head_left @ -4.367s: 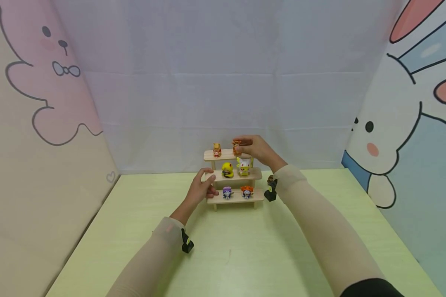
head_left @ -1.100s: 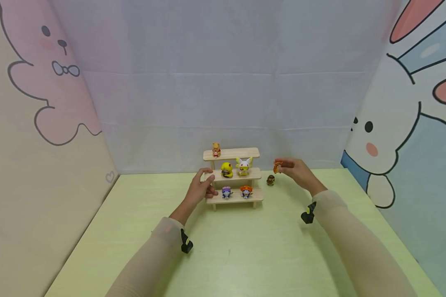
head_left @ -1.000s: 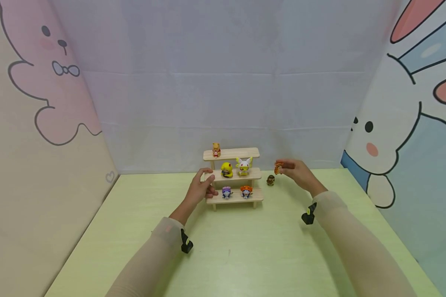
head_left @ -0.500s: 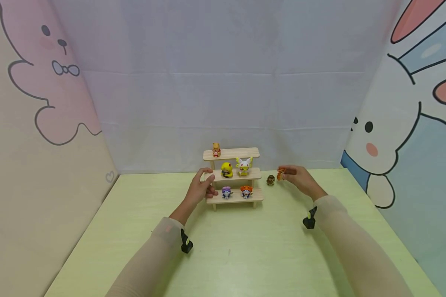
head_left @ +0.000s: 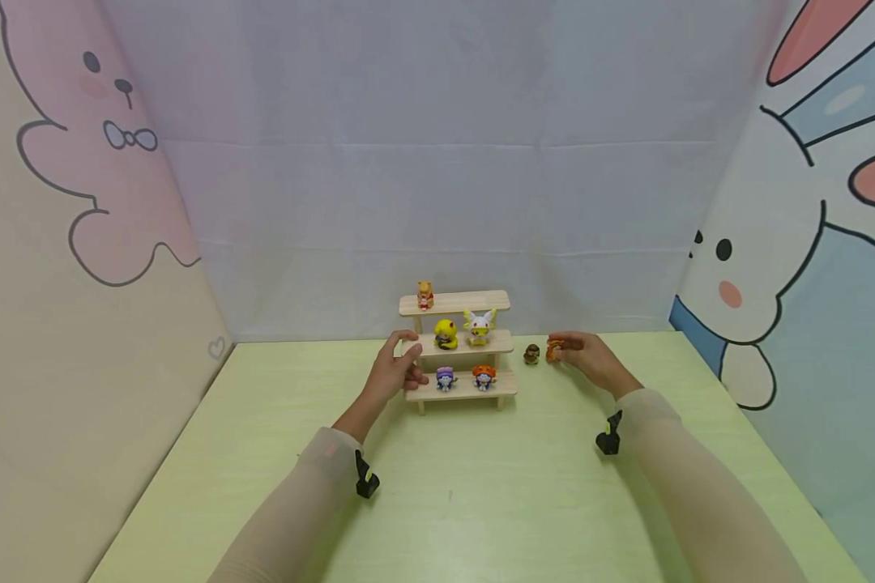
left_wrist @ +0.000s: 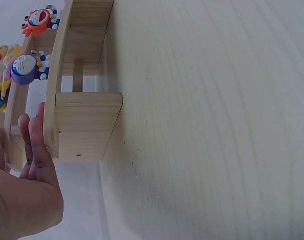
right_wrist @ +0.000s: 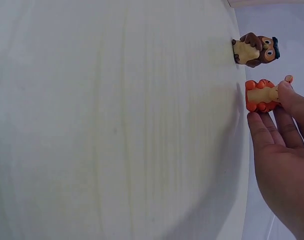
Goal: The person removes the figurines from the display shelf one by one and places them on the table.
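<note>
In the right wrist view, my right hand point(right_wrist: 287, 155) pinches an orange tiger figurine point(right_wrist: 259, 95) between thumb and fingers. Its base is down at the table surface. A brown owl figurine point(right_wrist: 253, 50) stands beside it, a small gap apart. My left hand point(head_left: 394, 368) rests against the left end of a three-tier wooden display shelf point(head_left: 474, 301), its fingers fairly straight along the lower board. A bear figurine point(head_left: 425, 295) sits on the top tier. On the middle tier are a yellow figurine point(head_left: 446, 334) and a white-and-yellow eared one point(head_left: 479, 326).
Purple-hooded point(head_left: 446, 378) and orange-hooded point(head_left: 484, 377) figurines stand on the bottom tier. The shelf stands near the back of a pale yellow-green table point(head_left: 437, 502). A white cloth backdrop point(head_left: 379, 194) hangs behind, with cartoon-printed panels at both sides.
My right hand has taken the tiger figurine off the top tier, carried it right and lowered it to the table beside the owl. The left hand has stayed at the shelf.
</note>
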A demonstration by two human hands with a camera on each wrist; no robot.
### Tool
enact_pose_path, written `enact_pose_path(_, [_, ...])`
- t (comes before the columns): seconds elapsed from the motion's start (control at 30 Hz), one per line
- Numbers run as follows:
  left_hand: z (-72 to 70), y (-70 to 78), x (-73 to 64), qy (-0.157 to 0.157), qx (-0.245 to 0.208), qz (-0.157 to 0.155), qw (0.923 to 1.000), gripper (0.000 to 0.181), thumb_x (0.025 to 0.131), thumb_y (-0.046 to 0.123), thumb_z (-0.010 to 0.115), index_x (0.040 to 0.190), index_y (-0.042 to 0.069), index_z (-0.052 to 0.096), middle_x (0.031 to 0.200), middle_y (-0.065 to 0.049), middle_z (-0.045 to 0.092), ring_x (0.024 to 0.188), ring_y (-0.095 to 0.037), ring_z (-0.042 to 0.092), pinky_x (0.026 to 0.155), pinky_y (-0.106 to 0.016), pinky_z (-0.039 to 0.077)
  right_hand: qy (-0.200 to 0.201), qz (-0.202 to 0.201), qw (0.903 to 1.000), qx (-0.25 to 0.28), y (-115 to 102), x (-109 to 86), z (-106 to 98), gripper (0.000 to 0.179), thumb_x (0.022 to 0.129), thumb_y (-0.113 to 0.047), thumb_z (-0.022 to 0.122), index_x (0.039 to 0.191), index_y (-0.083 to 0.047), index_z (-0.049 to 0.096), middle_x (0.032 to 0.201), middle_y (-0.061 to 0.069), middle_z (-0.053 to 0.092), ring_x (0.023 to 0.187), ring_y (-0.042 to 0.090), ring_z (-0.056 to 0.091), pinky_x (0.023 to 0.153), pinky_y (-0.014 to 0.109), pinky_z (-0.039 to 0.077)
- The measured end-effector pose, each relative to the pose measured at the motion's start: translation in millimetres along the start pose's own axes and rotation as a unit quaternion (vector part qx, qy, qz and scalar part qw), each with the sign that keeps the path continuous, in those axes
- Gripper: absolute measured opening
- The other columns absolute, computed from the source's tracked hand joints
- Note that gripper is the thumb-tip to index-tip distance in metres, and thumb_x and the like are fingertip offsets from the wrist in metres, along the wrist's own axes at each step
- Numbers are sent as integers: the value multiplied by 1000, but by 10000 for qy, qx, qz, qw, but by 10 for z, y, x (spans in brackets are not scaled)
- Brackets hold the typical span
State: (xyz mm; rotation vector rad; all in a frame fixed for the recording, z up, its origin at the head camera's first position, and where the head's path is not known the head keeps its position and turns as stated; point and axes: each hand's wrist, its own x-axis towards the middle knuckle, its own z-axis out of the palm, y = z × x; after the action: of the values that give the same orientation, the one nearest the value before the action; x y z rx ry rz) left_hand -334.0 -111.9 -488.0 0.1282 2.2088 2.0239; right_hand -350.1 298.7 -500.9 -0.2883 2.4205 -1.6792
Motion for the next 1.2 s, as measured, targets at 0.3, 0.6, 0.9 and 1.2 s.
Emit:
enact_pose_path(0.3, [-8,2,-5,-41,-20,8,10000,42,106,38,59,143,19,51,64,-7,65,62,-19,72,52,-25,56,-175,-42,9995,244,78,-14,-34,49,106,1,53,152,11,39,145,35,50,130,48,53,104,37,52])
enact_pose_path(0.6, [-2,10,0,-37,-13,-63,10000,46,107,37,59,146,16,48,66,-9,66,62,-20,73,52,-25,56,-243,17,9993,286,83,-16,-40,49,107,-1,54,152,10,38,145,35,49,134,49,50,109,43,48])
enact_pose_path(0.9, [-27,32,2,-172,-43,-197,9996,44,109,30,54,149,15,44,74,-25,68,67,-28,75,55,-28,57,-113,10,9999,107,16,6,-106,53,108,-4,53,156,8,34,157,29,39,144,46,41,116,52,38])
enact_pose_path(1.2, [-25,300,-164,-351,-16,-251,9991,45,109,25,55,149,8,44,76,-27,67,71,-33,75,60,-35,60,-282,-27,9990,333,-94,22,-187,55,109,-8,52,157,8,30,161,29,32,148,47,33,120,55,31])
